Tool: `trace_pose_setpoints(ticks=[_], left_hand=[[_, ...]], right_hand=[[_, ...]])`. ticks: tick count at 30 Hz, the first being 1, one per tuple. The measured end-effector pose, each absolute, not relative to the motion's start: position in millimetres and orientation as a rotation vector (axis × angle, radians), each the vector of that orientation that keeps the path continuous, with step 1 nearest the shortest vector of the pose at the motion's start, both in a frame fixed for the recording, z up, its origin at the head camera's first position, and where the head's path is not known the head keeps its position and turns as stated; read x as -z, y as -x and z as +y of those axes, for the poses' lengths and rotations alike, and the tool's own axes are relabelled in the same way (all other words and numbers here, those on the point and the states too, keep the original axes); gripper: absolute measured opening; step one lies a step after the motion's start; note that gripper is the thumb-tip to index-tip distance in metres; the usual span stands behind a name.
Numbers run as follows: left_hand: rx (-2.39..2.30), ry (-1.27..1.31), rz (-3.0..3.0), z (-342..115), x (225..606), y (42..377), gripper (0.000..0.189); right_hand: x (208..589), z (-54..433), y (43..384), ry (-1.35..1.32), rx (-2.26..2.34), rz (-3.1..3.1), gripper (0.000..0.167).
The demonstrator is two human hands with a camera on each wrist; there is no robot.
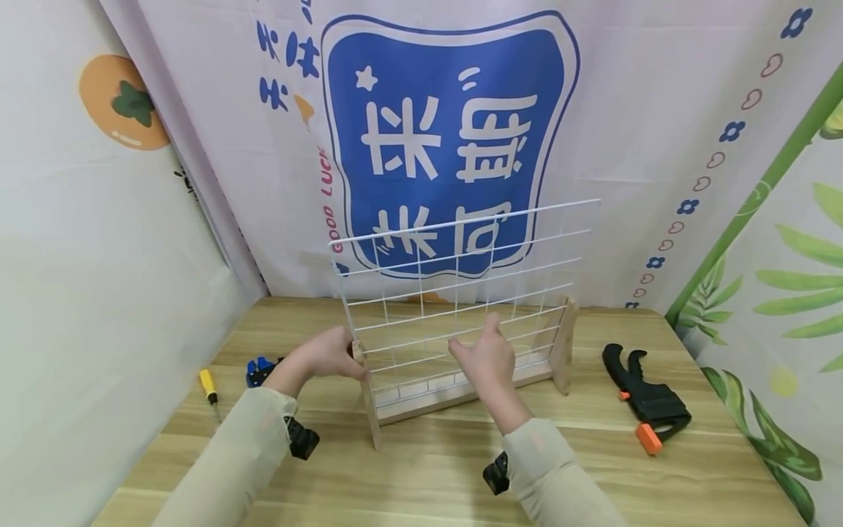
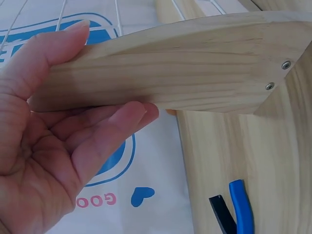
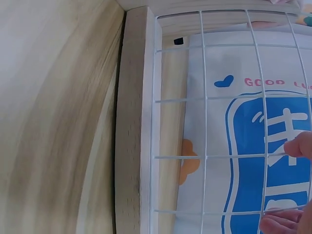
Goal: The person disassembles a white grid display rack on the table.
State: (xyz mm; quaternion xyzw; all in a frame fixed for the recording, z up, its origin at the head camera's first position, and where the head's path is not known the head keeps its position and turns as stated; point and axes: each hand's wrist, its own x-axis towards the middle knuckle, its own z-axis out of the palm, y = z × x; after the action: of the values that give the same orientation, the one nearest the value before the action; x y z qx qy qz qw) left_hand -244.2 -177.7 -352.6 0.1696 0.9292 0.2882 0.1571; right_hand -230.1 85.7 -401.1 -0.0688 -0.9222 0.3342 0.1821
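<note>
A white wire grid panel stands in a light wooden frame on the table, tilted in the head view. My left hand grips the upper part of the frame's left side board, thumb on one face and fingers on the other. Two screws show near that board's lower end. My right hand holds the grid's wires near the middle; in the right wrist view the thumb touches one wire and the fingertips lie at another. Part of that hand is cut off there. The wooden base rail runs below the grid.
On the right of the table lies a black clamp with orange pads. To the left are a yellow-handled screwdriver and a blue-and-black tool, partly behind the left arm. A printed curtain hangs behind the frame.
</note>
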Motion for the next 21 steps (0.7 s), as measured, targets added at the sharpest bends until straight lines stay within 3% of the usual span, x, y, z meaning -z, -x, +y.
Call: trace_pose_setpoints(ticks=[21], left_hand=[[-1.015, -0.497, 2.64, -188, 370, 220, 0.027]], right_hand=[[409, 82, 211, 0.105, -0.962, -2.481, 0.058]])
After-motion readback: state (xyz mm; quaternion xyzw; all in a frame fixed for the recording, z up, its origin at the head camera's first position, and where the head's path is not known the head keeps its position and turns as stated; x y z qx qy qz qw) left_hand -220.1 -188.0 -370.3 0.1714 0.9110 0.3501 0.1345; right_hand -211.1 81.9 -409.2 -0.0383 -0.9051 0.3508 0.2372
